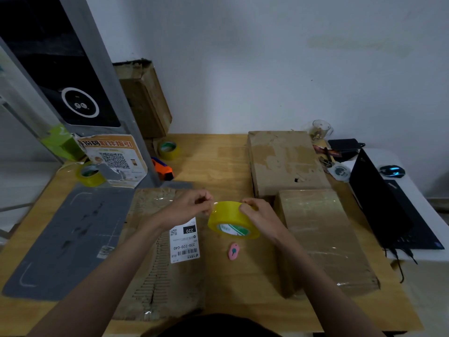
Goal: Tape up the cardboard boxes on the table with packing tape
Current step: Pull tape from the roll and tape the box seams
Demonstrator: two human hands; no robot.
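- Yellow tape roll [233, 221]: held above the flat cardboard box [167, 254] near the table's [213, 156] front edge, tilted with its green-and-white core label towards the camera; label text too small to read.
- Right hand [261, 218]: fingers curled over the roll's top right rim, gripping it.
- Left hand [192, 206]: just left of the roll, fingertips pinched together at its upper left edge; whether they hold the tape end cannot be determined.
- White shipping label [185, 240] on the flat box: reads "220" and "220-220-C40", with barcode and QR code.
- Pink cutter [234, 251]: lying on the box below the roll, apart from both hands.
- Two further boxes: taped box [325, 239] at right, larger box [284, 161] behind it.
- Two spare rolls [90, 175] [168, 149] at left rear.
- Poster [114, 159]: QR code with orange Chinese heading, not legible.
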